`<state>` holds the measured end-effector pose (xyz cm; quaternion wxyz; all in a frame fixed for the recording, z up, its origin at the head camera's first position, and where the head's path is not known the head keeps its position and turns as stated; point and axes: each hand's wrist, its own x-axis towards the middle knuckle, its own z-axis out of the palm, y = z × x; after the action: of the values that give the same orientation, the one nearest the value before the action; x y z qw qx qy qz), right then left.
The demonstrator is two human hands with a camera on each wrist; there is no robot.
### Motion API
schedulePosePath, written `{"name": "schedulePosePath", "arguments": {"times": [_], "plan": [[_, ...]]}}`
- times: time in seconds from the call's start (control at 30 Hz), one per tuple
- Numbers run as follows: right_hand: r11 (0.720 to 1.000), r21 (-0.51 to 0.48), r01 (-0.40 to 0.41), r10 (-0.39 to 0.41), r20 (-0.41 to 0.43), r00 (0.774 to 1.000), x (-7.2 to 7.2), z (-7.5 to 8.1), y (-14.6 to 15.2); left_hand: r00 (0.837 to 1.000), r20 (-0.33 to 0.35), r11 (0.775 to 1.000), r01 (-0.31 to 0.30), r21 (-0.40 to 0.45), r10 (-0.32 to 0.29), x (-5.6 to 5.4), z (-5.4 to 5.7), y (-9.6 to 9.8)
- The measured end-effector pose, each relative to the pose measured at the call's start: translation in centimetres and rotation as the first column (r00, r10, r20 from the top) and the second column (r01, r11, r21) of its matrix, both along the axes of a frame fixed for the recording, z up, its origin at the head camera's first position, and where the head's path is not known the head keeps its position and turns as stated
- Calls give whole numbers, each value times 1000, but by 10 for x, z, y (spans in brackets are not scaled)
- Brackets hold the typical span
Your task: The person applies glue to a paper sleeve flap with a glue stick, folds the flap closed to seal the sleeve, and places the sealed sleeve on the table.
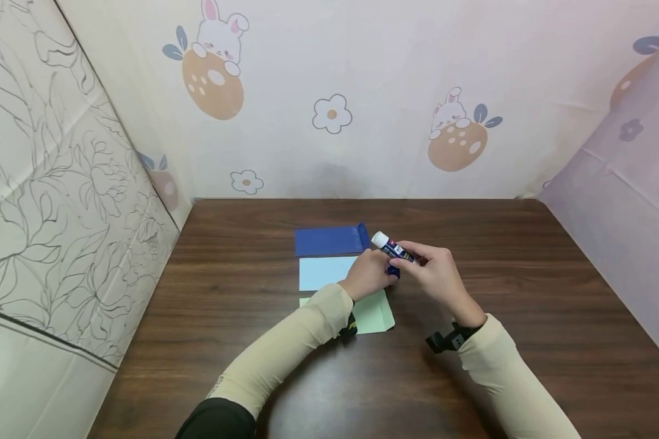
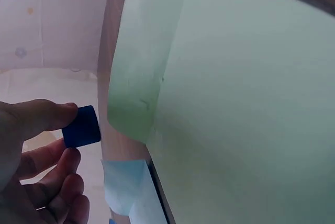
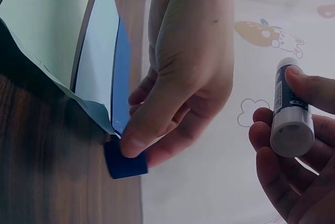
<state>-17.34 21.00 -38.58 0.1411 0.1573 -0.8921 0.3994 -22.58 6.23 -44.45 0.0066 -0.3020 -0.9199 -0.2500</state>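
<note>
My left hand (image 1: 369,274) pinches a small dark blue cap (image 2: 82,127) between thumb and fingers, close above the right ends of the paper pieces. Beside it, my right hand (image 1: 439,274) grips a glue stick (image 1: 394,249) with a dark blue label and white ends, tilted in the head view. In the right wrist view the glue stick (image 3: 285,93) stands apart from the cap (image 3: 124,160). Under and around my left forearm lie a dark blue envelope (image 1: 326,242), a light blue envelope (image 1: 324,273) and a pale green envelope (image 1: 370,314). My left arm partly covers the green one.
The envelopes lie in a column on a brown wooden table (image 1: 225,317). A patterned cloth wall (image 1: 384,73) rises behind the table's far edge, with further cloth at left and right. Black wrist straps with cameras (image 1: 445,341) are worn on both wrists.
</note>
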Motion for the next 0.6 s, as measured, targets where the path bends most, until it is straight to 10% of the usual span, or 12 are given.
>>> {"name": "schedulePosePath", "arguments": {"times": [0.6], "plan": [[1000,-10,3,-3,1,1000,-3,0,4,989,-148,967,-64,-246,28,9,-7,17]]}}
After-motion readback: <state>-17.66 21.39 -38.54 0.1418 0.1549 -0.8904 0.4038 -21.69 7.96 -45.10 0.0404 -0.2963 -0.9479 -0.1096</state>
